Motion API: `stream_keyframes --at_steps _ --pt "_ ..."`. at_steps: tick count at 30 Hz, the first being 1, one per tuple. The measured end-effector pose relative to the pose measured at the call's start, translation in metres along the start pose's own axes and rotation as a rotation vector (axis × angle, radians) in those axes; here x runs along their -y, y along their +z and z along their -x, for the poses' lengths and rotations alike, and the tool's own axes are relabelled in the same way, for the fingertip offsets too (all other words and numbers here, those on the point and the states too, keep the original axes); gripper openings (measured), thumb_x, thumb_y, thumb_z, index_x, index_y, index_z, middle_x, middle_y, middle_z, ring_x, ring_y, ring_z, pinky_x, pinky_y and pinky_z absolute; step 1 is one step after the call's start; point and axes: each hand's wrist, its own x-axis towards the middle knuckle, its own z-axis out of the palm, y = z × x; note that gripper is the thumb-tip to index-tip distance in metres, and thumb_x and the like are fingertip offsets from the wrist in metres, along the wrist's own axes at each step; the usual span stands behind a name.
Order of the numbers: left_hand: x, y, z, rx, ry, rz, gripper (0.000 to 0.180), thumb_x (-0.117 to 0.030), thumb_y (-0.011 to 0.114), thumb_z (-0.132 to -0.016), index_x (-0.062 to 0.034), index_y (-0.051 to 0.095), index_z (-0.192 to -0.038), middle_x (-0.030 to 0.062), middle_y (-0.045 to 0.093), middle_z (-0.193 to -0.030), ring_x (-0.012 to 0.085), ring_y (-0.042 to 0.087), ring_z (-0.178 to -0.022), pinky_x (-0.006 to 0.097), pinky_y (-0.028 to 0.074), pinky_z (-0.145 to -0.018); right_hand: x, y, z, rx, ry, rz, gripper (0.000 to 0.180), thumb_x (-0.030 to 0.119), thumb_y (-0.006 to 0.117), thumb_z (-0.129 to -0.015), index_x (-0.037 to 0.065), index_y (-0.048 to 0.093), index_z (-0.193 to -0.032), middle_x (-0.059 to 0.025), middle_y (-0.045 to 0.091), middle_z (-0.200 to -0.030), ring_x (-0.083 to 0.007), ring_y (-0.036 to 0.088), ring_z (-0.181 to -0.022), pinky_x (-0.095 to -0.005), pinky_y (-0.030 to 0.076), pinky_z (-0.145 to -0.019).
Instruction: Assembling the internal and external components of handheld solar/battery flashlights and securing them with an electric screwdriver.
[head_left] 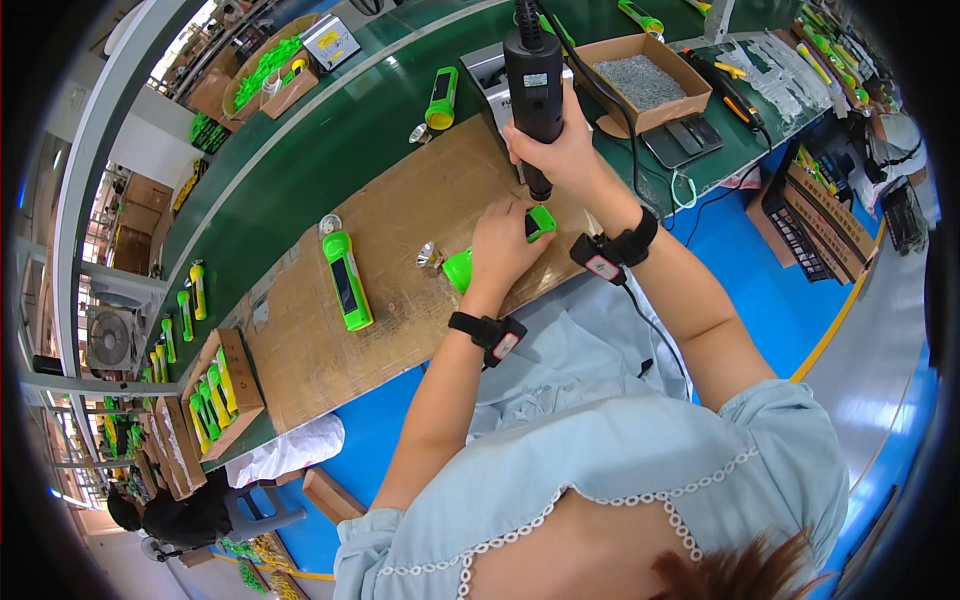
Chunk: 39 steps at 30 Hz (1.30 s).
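My right hand (568, 150) is closed round a black electric screwdriver (533, 85), held upright with its cord at the top. Its lower end points down beside the far end of a green torch body (457, 270). That torch lies on the brown cardboard sheet (400, 205), and my left hand (500, 245) grips it from above, covering its middle. A small silver reflector (428, 256) sits at the torch's left end. Further left lies a second green torch (347, 283) with a dark panel, its reflector (330, 225) at its top end.
A cardboard box of small metal screws (640, 85) stands at the back right, near a black flat device (682, 141). Behind the screwdriver is a grey metal box (487, 75). Another torch (441, 98) lies on the green bench. A carton of torches (225, 395) stands at left.
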Motion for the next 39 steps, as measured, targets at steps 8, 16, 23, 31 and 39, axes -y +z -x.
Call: stream_keyframes --at_steps 8,16,23,31,39 --pt "0.005 0.005 -0.001 -0.018 -0.001 -0.007 0.043 -0.031 0.075 -0.067 -0.0050 0.063 -0.099 0.0113 0.061 -0.090 0.0306 0.057 -0.091 0.040 0.046 -0.079 -0.024 -0.004 0.002 -0.004 -0.069 0.192 0.049 -0.003 0.065 -0.078 0.006 0.033 -0.115 -0.0057 0.058 -0.077 -0.0120 0.059 -0.061 -0.0272 0.050 -0.056" --pt "0.001 -0.005 -0.006 0.099 -0.153 0.015 0.050 -0.037 0.077 -0.064 -0.0037 0.064 -0.100 0.0152 0.063 -0.095 0.0316 0.059 -0.091 0.041 0.047 -0.079 -0.038 -0.004 0.008 -0.002 0.012 0.213 0.051 -0.002 0.066 -0.078 0.007 0.033 -0.115 -0.0044 0.057 -0.075 -0.0116 0.058 -0.060 -0.0265 0.047 -0.054" --pt "0.000 -0.005 -0.008 0.082 -0.150 0.048 0.049 -0.038 0.077 -0.063 -0.0062 0.067 -0.099 0.0128 0.059 -0.088 0.0304 0.059 -0.085 0.040 0.047 -0.077 -0.034 0.000 0.009 -0.105 0.028 0.183 0.048 0.008 0.075 -0.071 0.007 0.039 -0.103 -0.0034 0.053 -0.083 -0.0098 0.053 -0.069 -0.0254 0.045 -0.060" --pt "0.006 0.006 -0.005 0.041 -0.154 0.084 0.045 -0.036 0.077 -0.062 -0.0083 0.070 -0.098 0.0117 0.059 -0.098 0.0289 0.060 -0.089 0.037 0.049 -0.079 0.013 -0.016 -0.014 -0.161 -0.242 -0.066 0.052 -0.002 0.068 -0.078 0.006 0.032 -0.115 -0.0051 0.058 -0.077 -0.0102 0.058 -0.062 -0.0241 0.048 -0.053" --pt "0.002 -0.012 0.004 -0.127 -0.138 0.306 0.033 -0.019 0.075 -0.065 -0.0035 0.062 -0.091 0.0141 0.055 -0.101 0.0306 0.059 -0.089 0.039 0.049 -0.080 0.003 -0.024 -0.064 -0.226 -0.227 0.018 0.048 -0.001 0.067 -0.079 0.007 0.032 -0.111 -0.0086 0.059 -0.081 -0.0141 0.060 -0.060 -0.0264 0.050 -0.055"
